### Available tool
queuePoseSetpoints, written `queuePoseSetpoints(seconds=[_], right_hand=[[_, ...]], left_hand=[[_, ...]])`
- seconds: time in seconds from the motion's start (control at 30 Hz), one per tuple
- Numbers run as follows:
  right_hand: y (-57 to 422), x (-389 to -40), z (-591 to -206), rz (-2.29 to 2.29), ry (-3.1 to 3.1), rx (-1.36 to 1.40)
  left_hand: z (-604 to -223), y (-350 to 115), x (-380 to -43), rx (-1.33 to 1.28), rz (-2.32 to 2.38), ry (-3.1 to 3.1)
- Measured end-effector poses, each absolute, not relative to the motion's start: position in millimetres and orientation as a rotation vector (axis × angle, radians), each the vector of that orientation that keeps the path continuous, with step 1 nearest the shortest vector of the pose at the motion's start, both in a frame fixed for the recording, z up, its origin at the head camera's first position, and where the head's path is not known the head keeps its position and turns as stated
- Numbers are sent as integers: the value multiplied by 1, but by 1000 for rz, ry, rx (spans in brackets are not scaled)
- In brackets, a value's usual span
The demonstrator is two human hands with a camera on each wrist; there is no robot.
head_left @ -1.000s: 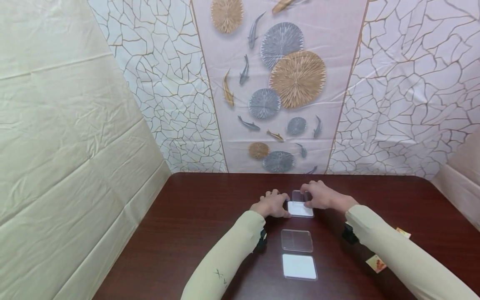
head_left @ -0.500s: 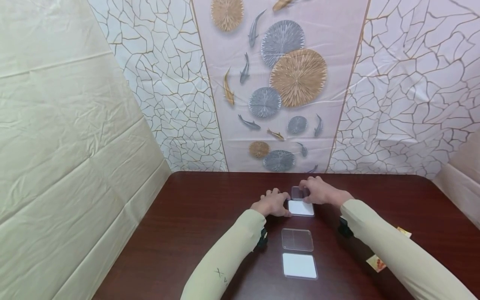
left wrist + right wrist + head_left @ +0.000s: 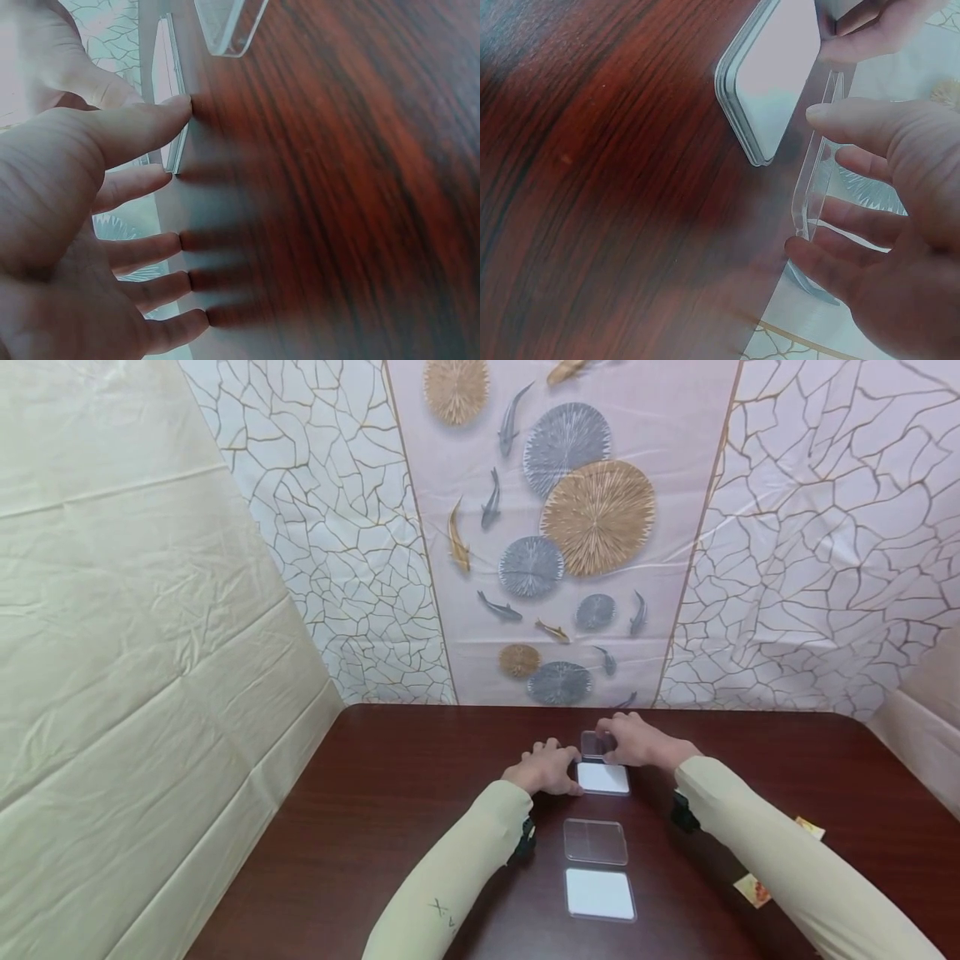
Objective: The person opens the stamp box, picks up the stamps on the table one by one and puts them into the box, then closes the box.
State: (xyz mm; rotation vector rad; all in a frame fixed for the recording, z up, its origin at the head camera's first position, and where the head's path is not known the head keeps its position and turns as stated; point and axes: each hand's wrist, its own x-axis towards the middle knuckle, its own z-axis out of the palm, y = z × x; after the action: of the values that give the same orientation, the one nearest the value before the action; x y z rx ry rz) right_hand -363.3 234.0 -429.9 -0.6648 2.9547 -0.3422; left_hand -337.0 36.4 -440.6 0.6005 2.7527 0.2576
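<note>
Toward the back of the table lies a flat square case with a white face. My left hand is at its left side, fingers spread nearly straight; in the left wrist view thumb and index fingertips are right at the case's edge, the other fingertips on the table. My right hand holds a clear plastic square lid by its side, thumb at the near end, fingers along the far part. This lid lies just beyond the white case, partly hidden by the right hand.
Nearer me lie a second clear square lid and, in front of it, another white-faced case. Two small printed cards, one of them a yellowish card, lie by my right sleeve. Patterned cloth hangs behind the table's back edge.
My right hand has moved the clear lid away from me and slightly left, from overlapping the white case to just beyond it. My left hand has stayed in place.
</note>
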Motion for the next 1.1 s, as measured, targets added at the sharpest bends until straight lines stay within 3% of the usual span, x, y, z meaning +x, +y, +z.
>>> queuePoseSetpoints(seconds=[1.1], right_hand=[[229, -376, -439, -400, 2891, -697]], left_hand=[[-443, 38, -339, 595, 243, 2752]])
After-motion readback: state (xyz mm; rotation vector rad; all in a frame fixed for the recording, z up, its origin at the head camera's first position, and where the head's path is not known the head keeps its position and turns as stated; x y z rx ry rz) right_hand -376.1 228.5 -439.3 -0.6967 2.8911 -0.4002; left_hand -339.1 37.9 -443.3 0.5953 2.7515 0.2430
